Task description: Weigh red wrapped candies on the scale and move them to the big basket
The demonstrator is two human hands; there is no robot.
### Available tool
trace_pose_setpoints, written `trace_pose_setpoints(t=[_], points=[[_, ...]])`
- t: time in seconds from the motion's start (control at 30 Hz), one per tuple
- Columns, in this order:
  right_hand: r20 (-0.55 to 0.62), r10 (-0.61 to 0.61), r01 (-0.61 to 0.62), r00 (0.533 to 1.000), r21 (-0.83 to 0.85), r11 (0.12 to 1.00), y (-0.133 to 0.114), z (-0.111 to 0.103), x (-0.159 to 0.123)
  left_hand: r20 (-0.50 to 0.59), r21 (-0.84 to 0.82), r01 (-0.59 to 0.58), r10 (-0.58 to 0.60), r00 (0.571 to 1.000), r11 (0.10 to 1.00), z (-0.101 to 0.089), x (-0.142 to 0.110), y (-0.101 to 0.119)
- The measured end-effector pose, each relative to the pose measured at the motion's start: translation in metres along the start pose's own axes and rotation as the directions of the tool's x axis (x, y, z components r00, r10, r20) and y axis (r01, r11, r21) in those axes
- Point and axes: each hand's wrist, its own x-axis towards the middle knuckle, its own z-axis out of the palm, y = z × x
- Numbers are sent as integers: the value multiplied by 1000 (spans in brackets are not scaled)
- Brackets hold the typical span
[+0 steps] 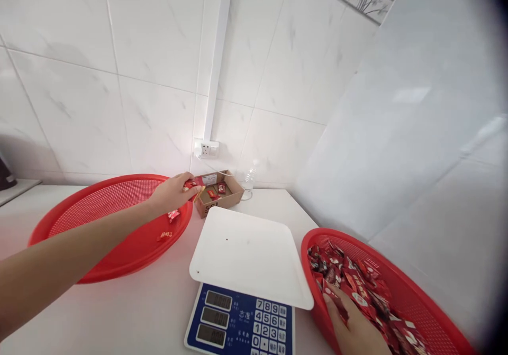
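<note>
My left hand (pixel 174 191) is closed on small red and yellow snack packets (pixel 194 184). It hovers over the right rim of a red plastic basket (pixel 99 199), beside a small cardboard box (pixel 224 199) with a few red packets inside. In that basket lie two small packets, one pink and white (pixel 173 216), one red. At the lower right, my right hand (pixel 349 320) reaches into a second red basket (pixel 416 286) full of red snack packets (pixel 359 286). Its thumb and fingers close around a red packet (pixel 334 294), partly hidden by the hand.
A digital scale (pixel 238 318) with a white weighing tray (pixel 246 254) stands between the baskets. Behind the box are a clear plastic bottle (pixel 250 176), a cable and a wall socket (pixel 206 149). A tiled wall (pixel 159 106) bounds the white table (pixel 130 312); a pale panel rises at right.
</note>
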Motion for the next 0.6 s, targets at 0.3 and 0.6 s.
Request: trace_pose_setpoints(t=[0.3,0.6], points=[[-29,-222,220,975,-76,973,25,18,0,10,49,101,-101,995,994,-29,-8,-49],[82,59,-63,995,44,997,-1,-2,1,78,39,70,-73,994,997,-30,-29,-44]])
